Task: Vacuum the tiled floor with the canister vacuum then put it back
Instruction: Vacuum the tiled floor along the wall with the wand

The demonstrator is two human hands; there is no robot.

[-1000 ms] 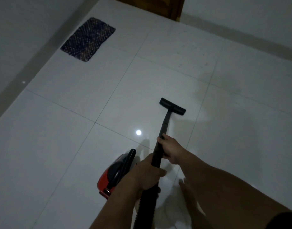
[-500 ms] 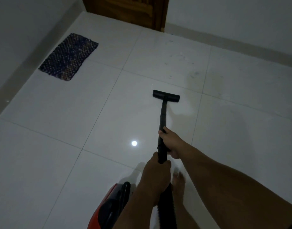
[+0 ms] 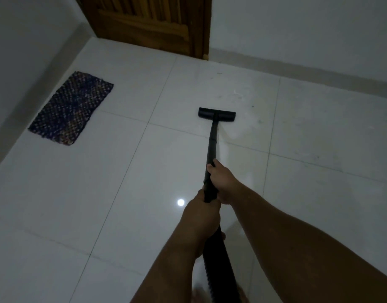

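Both hands grip the black vacuum wand (image 3: 212, 145). My right hand (image 3: 223, 182) is closed around it higher up, and my left hand (image 3: 201, 213) is closed around it just below, where the ribbed black hose (image 3: 216, 265) begins. The flat black floor nozzle (image 3: 216, 114) rests on the white tiled floor (image 3: 100, 193) ahead of me, near a tile joint. Faint specks and scuffs lie on the tiles beyond the nozzle. The red canister is out of view.
A dark woven mat (image 3: 72, 108) lies at the left by the wall. A wooden door (image 3: 148, 22) stands at the far corner. Grey skirting (image 3: 308, 77) runs along the right wall. A ceiling light reflects (image 3: 180, 202) on the tile.
The nozzle has been pushed forward toward the door, and the view has lifted and advanced. The red canister, seen at the bottom earlier, has dropped out of view.
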